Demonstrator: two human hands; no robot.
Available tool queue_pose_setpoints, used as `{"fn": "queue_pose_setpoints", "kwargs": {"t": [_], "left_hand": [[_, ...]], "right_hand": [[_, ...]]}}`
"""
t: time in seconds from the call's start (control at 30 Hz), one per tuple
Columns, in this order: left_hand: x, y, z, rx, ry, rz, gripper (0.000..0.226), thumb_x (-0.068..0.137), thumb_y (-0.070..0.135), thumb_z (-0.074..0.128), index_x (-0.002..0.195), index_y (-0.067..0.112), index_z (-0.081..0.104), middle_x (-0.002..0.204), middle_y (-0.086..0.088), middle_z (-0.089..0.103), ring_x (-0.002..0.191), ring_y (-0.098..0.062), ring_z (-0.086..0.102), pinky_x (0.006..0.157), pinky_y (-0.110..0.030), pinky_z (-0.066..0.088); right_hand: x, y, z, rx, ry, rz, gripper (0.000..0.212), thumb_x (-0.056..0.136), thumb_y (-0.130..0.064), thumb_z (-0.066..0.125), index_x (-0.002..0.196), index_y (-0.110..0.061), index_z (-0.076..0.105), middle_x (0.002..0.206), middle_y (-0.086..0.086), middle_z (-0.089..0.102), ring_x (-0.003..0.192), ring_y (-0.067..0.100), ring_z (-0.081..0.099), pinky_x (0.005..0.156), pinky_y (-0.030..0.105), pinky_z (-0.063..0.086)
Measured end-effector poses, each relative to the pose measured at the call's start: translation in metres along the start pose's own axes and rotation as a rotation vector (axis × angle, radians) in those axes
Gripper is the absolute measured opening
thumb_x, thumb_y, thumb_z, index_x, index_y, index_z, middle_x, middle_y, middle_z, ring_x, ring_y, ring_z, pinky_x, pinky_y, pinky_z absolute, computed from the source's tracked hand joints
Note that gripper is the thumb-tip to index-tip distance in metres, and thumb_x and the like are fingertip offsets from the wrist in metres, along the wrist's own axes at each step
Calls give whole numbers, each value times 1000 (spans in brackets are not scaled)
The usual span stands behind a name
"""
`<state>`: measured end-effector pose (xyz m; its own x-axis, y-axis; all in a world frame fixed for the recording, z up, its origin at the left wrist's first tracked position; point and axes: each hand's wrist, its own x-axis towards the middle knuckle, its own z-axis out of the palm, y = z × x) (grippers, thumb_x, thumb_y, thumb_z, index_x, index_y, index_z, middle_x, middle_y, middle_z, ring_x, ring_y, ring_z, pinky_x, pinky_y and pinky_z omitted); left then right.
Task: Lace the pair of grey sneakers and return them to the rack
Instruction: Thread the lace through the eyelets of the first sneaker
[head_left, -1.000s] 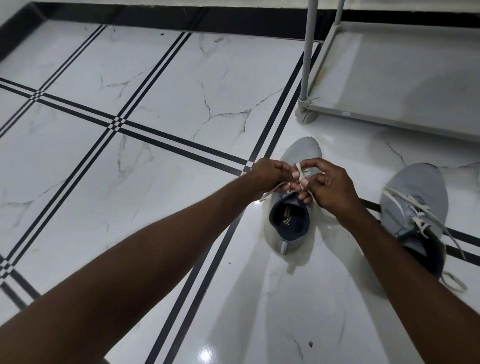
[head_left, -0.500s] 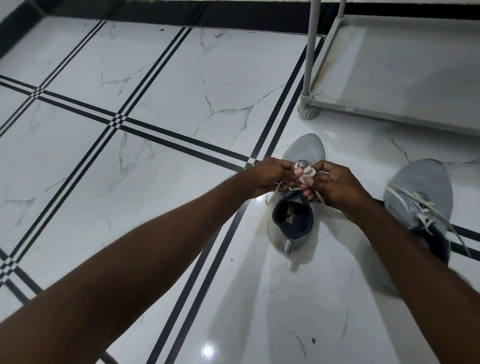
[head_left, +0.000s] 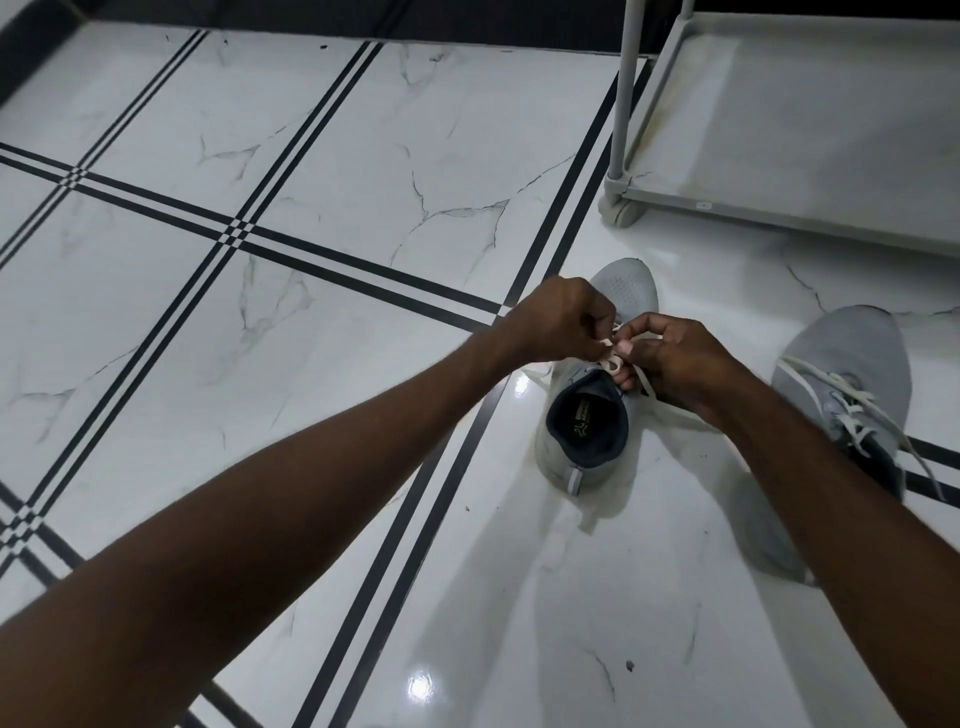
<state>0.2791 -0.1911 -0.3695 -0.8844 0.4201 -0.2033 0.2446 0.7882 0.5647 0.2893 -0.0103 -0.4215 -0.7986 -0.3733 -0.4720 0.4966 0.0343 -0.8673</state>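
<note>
Head view, one frame. Floor: glossy white marble-pattern tile floor (head_left: 322, 322) crossed by paired black inlay lines, with bright light reflections at near centre. Item one: grey knit sneaker with dark navy lining (head_left: 592, 415), standing upright on the floor right of centre, toe pointing far, heel near, printed insole visible through the opening. Item two: off-white flat shoelace (head_left: 615, 358), gathered over the tongue of that sneaker, one loose run trailing right toward the floor beneath the right wrist. Left hand (head_left: 563, 325): curled, fingertips pinching the lace just above the tongue. Right hand (head_left: 670, 358): curled, thumb and forefinger pinching the same lace, touching or almost touching the left hand's fingertips; which strand each holds cannot be told. Item three: second grey knit sneaker with off-white laces threaded across its eyelets (head_left: 852, 384), on the floor at the right, apart from the first, partly hidden behind the right forearm, lace ends lying loose. Item four: pale grey shoe rack with tubular post and flat bottom shelf (head_left: 810, 130), far right, beyond both sneakers.
</note>
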Motion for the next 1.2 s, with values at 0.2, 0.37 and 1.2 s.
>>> {"fn": "queue_pose_setpoints", "kwargs": {"t": [0.2,0.37,1.2], "left_hand": [[-1,2,-11,77,-162,-60,11,72,17,80,83,16,77,80,-4,76,75,-17,69,71,-26,50],[-5,11,17,286,187,-77,11,70,20,69,79,13,67,79,-6,71,77,-29,64,61,-30,41],[-71,-26,38,203,244,-101,24,75,5,61,92,22,66,81,2,73,74,-20,68,59,-29,50]], "right_hand": [[-3,-4,3,-41,3,-3,10,90,0,58,83,-6,61,70,21,61,57,26,57,54,31,49],[-3,-3,3,-50,-22,11,13,94,-4,53,96,-7,66,71,14,67,57,23,59,55,31,51],[-24,5,-11,-1198,355,-298,17,80,-22,72,65,-14,67,73,15,70,72,35,61,63,27,30]]}}
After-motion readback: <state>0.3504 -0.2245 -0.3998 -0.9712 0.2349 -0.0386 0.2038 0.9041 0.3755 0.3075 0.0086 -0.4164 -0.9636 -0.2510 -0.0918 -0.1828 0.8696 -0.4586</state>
